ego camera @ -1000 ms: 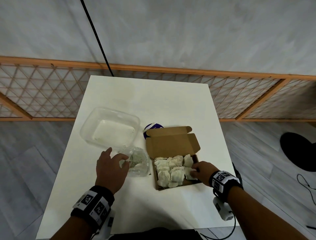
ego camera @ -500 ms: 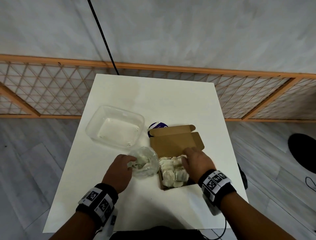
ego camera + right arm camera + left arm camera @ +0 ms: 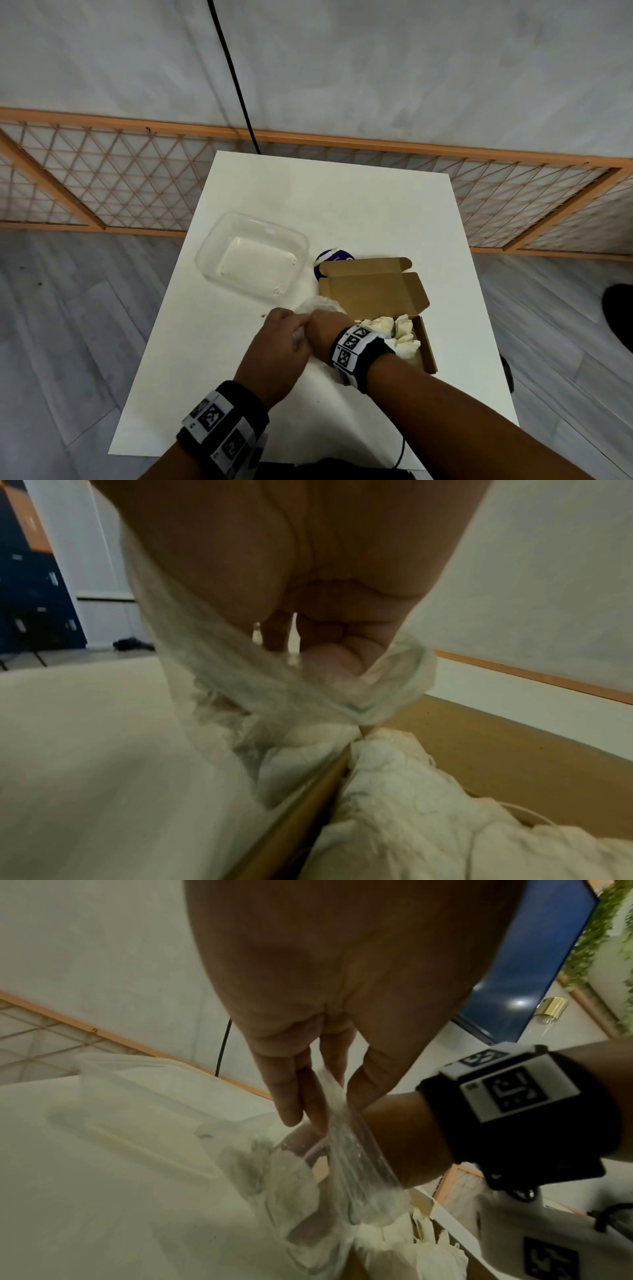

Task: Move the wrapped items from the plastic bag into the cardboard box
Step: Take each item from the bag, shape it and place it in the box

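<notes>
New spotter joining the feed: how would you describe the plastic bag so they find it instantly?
On the white table, look just left of the open cardboard box, below the clear tray. The plastic bag is the crumpled, see-through film both hands grip.

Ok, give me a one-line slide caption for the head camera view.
Both hands, left hand and right hand, work the plastic bag beside the cardboard box of wrapped items.

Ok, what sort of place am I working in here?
Probably an indoor recording or demo room, not a kitchen: a small white table against a plain wall, a wooden lattice partition behind it, grey plank flooring and a dark screen.
</notes>
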Action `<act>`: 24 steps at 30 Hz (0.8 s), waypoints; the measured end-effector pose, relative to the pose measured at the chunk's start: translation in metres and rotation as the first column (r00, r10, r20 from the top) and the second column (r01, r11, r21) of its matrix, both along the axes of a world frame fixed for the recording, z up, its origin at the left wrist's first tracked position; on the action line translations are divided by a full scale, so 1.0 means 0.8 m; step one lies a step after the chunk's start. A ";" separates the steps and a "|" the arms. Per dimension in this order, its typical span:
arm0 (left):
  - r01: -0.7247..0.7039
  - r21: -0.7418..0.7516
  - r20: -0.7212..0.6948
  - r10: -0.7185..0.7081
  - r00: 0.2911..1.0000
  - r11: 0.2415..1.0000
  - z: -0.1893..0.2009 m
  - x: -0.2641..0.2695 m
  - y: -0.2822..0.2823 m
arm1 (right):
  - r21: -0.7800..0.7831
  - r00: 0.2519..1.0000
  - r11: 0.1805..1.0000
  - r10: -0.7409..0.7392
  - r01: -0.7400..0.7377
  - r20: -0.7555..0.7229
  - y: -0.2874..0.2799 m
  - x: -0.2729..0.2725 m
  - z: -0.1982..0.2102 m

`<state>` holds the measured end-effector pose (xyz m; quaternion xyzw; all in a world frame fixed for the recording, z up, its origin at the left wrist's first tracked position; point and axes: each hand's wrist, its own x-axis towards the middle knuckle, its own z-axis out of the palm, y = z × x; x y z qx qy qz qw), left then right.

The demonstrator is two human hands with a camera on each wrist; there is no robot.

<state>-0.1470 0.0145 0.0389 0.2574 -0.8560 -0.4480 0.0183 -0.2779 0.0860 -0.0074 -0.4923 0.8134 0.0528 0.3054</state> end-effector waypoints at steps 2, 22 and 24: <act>-0.025 0.020 -0.003 0.025 1.000 0.999 -0.002 0.002 0.001 | 0.013 0.999 1.000 0.008 -0.008 -0.040 -0.002 -0.002 -0.006; -0.288 0.258 0.169 0.251 0.953 0.922 -0.036 0.016 -0.031 | -0.263 0.498 0.566 -0.312 0.781 0.809 0.044 -0.030 0.121; -0.297 0.243 0.143 0.268 0.953 0.924 -0.027 0.016 -0.033 | -0.188 0.355 0.507 -0.256 0.841 0.899 0.047 -0.031 0.139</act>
